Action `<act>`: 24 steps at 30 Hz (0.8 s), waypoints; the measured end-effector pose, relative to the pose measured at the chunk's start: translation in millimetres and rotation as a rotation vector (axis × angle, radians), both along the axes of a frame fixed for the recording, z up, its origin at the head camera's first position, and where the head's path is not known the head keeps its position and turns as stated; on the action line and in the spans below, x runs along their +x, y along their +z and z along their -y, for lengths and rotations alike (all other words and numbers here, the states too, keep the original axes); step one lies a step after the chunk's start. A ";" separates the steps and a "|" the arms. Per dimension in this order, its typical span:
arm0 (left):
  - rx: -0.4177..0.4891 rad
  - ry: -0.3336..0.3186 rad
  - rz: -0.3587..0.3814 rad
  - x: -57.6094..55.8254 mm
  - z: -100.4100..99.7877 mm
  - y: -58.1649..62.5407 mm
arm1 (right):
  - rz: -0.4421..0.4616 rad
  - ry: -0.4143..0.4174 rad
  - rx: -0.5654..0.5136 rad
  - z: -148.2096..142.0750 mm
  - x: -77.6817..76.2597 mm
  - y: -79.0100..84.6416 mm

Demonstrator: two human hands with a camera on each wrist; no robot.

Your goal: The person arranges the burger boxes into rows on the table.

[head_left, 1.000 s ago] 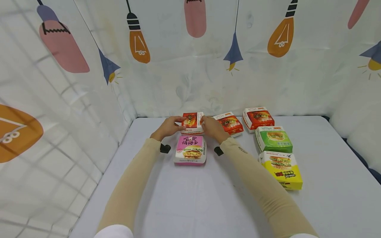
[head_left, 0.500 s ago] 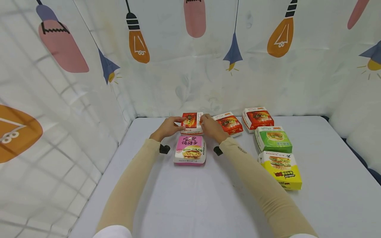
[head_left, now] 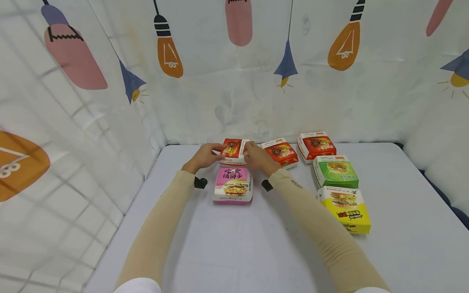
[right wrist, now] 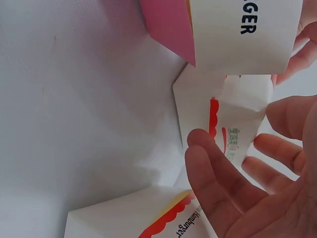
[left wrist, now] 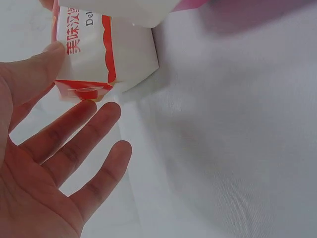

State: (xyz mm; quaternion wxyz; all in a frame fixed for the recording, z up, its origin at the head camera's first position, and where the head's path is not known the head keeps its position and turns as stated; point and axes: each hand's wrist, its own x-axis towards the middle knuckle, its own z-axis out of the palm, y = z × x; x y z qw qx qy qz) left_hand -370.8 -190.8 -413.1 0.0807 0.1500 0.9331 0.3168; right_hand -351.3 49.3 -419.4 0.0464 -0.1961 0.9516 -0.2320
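Thumb and forefinger of the left hand (head_left: 201, 158) pinch one end of a red-and-white burger box (head_left: 231, 149) at the far side of a white table (head_left: 205, 244), the remaining fingers spread loose, as the left wrist camera shows. At the opposite end, the right hand (head_left: 261, 158) grips the same box, its thumb and two fingertips set about the corner and its other fingers free; how hard either hand presses cannot be told.

Over the past second, hands and box have shifted together very slightly to the person's left, while the pink box (head_left: 233, 185) just in front keeps its place. So small a slide suggests a fine adjustment of position rather than a lift, and it leaves the held box roughly in line behind the pink one; whether the two touch is unclear.

Just beyond the right hand, a second red box (head_left: 280, 151) sits at an angle, partly hidden by that hand and untouched as far as can be seen. Farther right, a third red box (head_left: 317, 146), a green box (head_left: 337, 171) and a yellow box (head_left: 346, 209) run toward the person in a close, slightly slanted column, unmoved
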 end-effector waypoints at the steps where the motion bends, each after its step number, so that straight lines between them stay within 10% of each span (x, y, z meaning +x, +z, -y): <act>1: -0.001 -0.003 -0.009 -0.3 0.6 0.1 | -0.005 0.003 0.004 0.3 -0.4 -0.6; 24: -0.076 0.074 -0.172 1.4 0.8 -3.2 | -0.054 -0.008 0.057 4.3 -4.3 -11.4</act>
